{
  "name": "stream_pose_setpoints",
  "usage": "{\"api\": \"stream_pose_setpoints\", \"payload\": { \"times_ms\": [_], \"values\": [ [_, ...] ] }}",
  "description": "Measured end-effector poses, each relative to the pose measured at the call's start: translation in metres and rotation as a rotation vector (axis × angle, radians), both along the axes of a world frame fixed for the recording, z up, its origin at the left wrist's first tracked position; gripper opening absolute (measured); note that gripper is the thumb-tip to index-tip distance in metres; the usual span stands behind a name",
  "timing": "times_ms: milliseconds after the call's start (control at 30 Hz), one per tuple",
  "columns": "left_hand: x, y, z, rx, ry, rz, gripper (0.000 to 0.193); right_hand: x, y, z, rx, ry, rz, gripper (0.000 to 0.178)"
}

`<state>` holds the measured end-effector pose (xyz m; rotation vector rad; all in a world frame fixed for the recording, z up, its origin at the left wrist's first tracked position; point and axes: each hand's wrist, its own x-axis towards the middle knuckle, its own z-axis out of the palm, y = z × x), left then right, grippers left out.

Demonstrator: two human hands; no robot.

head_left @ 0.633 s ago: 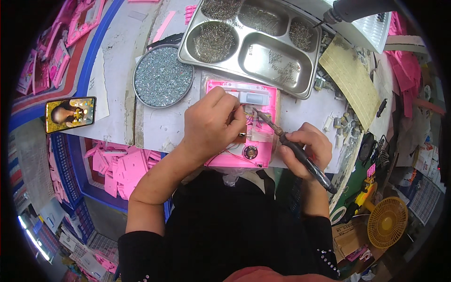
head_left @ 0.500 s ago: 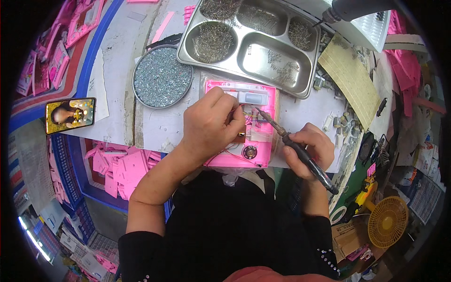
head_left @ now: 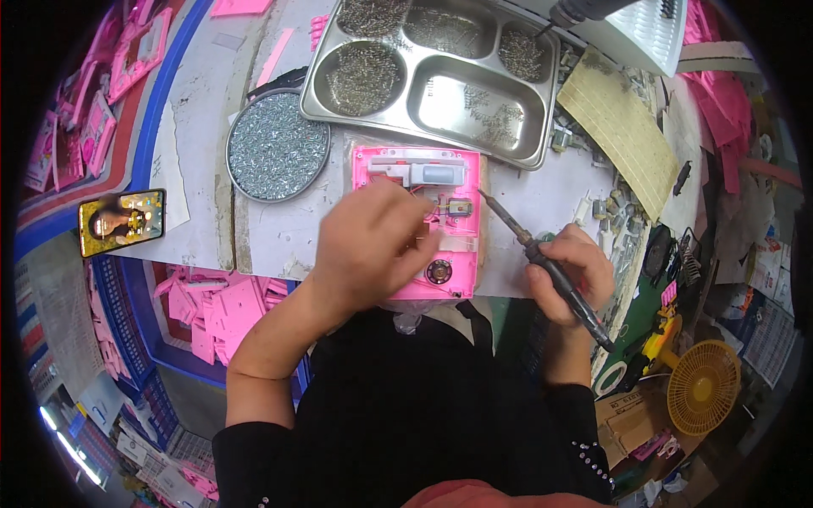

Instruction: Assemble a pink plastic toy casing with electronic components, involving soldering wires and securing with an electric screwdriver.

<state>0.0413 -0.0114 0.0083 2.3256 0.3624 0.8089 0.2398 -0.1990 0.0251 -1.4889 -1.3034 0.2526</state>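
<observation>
An opened pink plastic casing (head_left: 462,264) lies on the bench in front of me. Inside it are a grey-white plastic part (head_left: 439,175), a small metal motor (head_left: 459,207), thin wires and a round speaker (head_left: 439,271). My left hand (head_left: 366,241) is over the casing's left half, fingers curled into a pinch near the wires. Whatever that pinch holds is hidden. My right hand (head_left: 586,273) grips a soldering iron (head_left: 549,266) by its black handle. Its tip points up and left, just beside the casing's right edge, apart from the motor.
A steel compartment tray (head_left: 398,118) of small screws stands behind the casing, beside a round dish (head_left: 279,146) of metal pins. A phone (head_left: 123,222) leans at the left. A power screwdriver (head_left: 584,10) hangs at the upper right. Pink parts fill a blue crate (head_left: 152,326) below.
The soldering iron's tip has moved right, from over the casing to beside its edge. My left hand has shifted slightly toward me, and the motor shows more fully. The whole view has shifted a little.
</observation>
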Motion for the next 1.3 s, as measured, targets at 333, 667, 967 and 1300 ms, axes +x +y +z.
{"api": "stream_pose_setpoints", "payload": {
  "times_ms": [333, 667, 967, 1300],
  "values": [
    [0.011, -0.016, -0.014, 0.08, 0.083, -0.196, 0.015, 0.002, -0.037, -0.009, -0.058, 0.015, -0.136, 0.029],
    [0.001, -0.012, -0.013, -0.143, 0.076, -0.13, 0.011, -0.03, 0.003, -0.031, -0.148, 0.279, -0.084, 0.052],
    [0.006, -0.008, -0.019, -0.379, 0.057, -0.125, 0.014, -0.051, 0.037, -0.025, -0.19, 0.121, -0.021, 0.06],
    [0.004, -0.007, -0.019, -0.4, 0.089, -0.127, 0.014, -0.057, 0.04, -0.022, -0.161, -0.024, -0.077, 0.051]
  ]
}}
